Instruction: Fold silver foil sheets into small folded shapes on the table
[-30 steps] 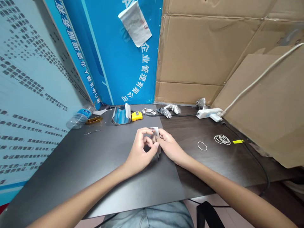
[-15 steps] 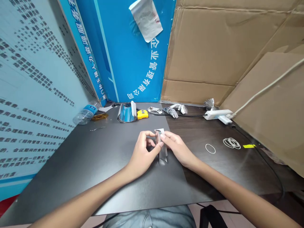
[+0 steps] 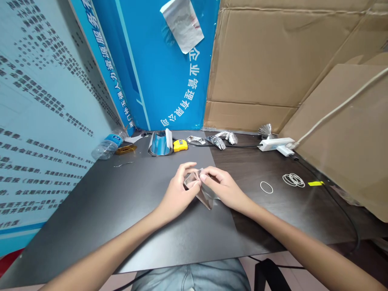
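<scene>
Both hands meet over the middle of the desk, pinching a shiny silver foil strip (image 3: 206, 198). My left hand (image 3: 181, 190) grips its left side between thumb and fingers, with the index finger raised. My right hand (image 3: 220, 182) pinches the upper right part, its thumb and fingertips close to my left thumb. The foil is bent, with a folded flap between the hands and a pointed end hanging toward me. Fingers cover part of it.
Along the back lie a roll of blue-silver film (image 3: 160, 143), a yellow tape measure (image 3: 180, 145), bundles of silver strips (image 3: 216, 141) and a white power strip (image 3: 277, 144). White rubber bands (image 3: 293, 180) are at right, a plastic bottle (image 3: 107, 146) at left.
The foil strip was upright and narrow between my fingers; now it is tilted and spread into a folded shape. Both hands remain on it, and the camera view has shifted slightly.
</scene>
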Motion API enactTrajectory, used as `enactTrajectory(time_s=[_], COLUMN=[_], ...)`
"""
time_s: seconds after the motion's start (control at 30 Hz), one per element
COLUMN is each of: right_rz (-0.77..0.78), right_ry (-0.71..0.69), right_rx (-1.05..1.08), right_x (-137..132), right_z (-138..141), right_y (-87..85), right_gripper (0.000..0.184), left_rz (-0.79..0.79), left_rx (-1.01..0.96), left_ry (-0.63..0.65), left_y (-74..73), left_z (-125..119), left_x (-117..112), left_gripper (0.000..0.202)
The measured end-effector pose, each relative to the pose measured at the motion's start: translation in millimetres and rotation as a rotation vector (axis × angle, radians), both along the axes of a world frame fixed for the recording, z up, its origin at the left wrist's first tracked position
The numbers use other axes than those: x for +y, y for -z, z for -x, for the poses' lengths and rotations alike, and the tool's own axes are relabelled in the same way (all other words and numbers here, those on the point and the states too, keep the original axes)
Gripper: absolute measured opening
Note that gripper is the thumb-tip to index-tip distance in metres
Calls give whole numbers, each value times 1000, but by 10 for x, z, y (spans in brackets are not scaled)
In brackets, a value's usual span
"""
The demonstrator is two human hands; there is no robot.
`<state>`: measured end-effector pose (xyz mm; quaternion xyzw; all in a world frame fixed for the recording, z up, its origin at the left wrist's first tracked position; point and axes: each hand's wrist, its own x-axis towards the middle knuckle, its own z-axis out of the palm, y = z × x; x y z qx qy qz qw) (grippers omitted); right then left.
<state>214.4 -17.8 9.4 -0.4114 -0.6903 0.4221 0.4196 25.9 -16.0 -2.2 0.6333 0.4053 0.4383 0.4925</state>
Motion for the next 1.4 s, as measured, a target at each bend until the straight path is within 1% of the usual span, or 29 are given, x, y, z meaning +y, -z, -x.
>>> enactTrajectory(time_s=[0.07, 0.1, 0.13, 0.2, 0.23, 0.27, 0.33, 0.4, 0.43, 0.5, 0.53, 0.67, 0.73, 0.83, 0.97, 1.07, 1.2, 1.4], right_rz=[-25, -27, -28, -38, -42, -34, 2, 48, 69, 95, 97, 91, 110, 103, 87, 100, 100, 102], right_ry=[-23, 5, 62, 221, 279, 304, 274, 159, 87, -40, -81, -171, -195, -178, -84, -24, -22, -6], right_rx=[-32, -15, 17, 94, 133, 175, 251, 287, 298, 329, 351, 425, 451, 445, 391, 391, 377, 399], right_x=[-4, 6, 27, 95, 136, 176, 236, 249, 239, 198, 177, 140, 149, 155, 123, 96, 85, 85], right_z=[-14, -31, -57, -129, -170, -207, -255, -246, -221, -149, -113, -53, -72, -93, -52, -16, -6, 17], right_y=[-25, -32, -32, -11, 9, 33, 80, 113, 121, 126, 126, 143, 156, 154, 121, 107, 109, 84], right_gripper=[24, 25, 27, 31, 31, 30, 30, 33, 36, 38, 37, 34, 39, 45, 35, 38, 38, 37], left_rz=[-7, 15, 60, 208, 296, 379, 501, 563, 577, 594, 600, 633, 660, 666, 625, 622, 648, 674], left_rx=[37, 21, -29, -225, -346, -463, -639, -729, -754, -780, -786, -825, -841, -837, -837, -828, -833, -820], left_ry=[17, -1, -23, -49, -56, -65, -95, -110, -97, -63, -47, 15, 41, 73, 80, 61, 58, 73], left_y=[-63, -87, -104, -117, -116, -113, -102, -90, -83, -67, -59, -39, -44, -62, -65, -48, -21, 33], left_z=[13, 20, 27, 41, 46, 48, 44, 26, 13, -13, -24, -38, -35, -40, -69, -88, -107, -121], left_x=[37, 59, 83, 130, 152, 170, 191, 190, 182, 158, 144, 96, 77, 54, 29, 11, -12, -29], left_gripper=[25, 18, 17, 25, 30, 35, 36, 33, 32, 30, 29, 28, 25, 24, 28, 30, 30, 37])
